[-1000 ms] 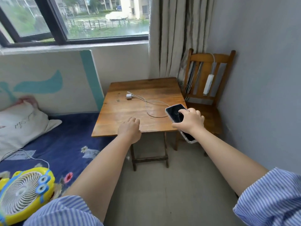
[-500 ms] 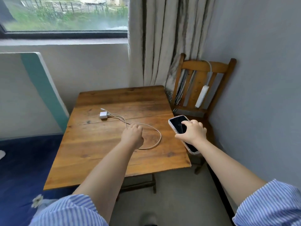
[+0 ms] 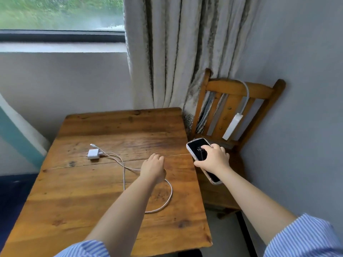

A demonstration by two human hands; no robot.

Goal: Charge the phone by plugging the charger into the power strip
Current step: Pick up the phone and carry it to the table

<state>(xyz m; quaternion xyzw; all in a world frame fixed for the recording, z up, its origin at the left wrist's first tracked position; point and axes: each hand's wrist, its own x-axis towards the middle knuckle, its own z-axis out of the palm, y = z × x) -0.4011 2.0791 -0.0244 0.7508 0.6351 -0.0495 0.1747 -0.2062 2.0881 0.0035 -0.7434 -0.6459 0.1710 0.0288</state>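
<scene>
A wooden table (image 3: 115, 191) fills the centre and lower left of the frame, far larger than a second ago, when it was seen from further back. A wooden chair (image 3: 239, 89) stands at the right, with a white power strip (image 3: 232, 127) hanging against its backrest. At centre right, the phone (image 3: 197, 150), its screen lit, is gripped by the right hand (image 3: 213, 158) just past the table's right edge, closer to the chair than before. The left hand (image 3: 153, 167), loosely curled with nothing held, has been brought over the white cable (image 3: 168, 199). The white charger (image 3: 93, 153) lies unplugged at centre left. Reach has been gained, it is judged; plugging remains undone.
</scene>
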